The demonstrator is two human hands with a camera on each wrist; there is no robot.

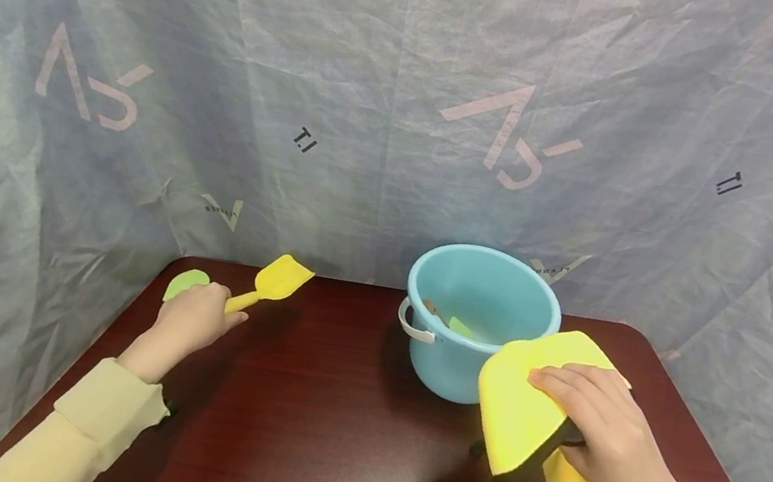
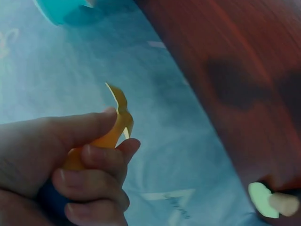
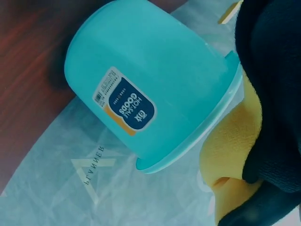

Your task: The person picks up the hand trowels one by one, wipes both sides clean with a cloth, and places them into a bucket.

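My left hand (image 1: 195, 320) grips a small yellow shovel (image 1: 282, 278) by its handle, over the left side of the table. In the left wrist view the thumb lies along the shovel (image 2: 108, 140), its blade seen nearly edge-on. My right hand (image 1: 617, 438) holds a folded cloth (image 1: 525, 394), yellow on one face and dark on the other. The cloth overlaps the near right rim of a light blue bucket (image 1: 438, 367). In the right wrist view the cloth (image 3: 230, 146) hangs beside the bucket (image 3: 150, 61), hiding part of its rim.
Inside the bucket are a light green piece (image 1: 461, 328) and something brown, mostly hidden by the wall. A light green object (image 1: 186, 283) with a tan end lies at the table's far left edge. Grey fabric (image 1: 378, 105) hangs behind the dark red-brown table (image 1: 296, 429).
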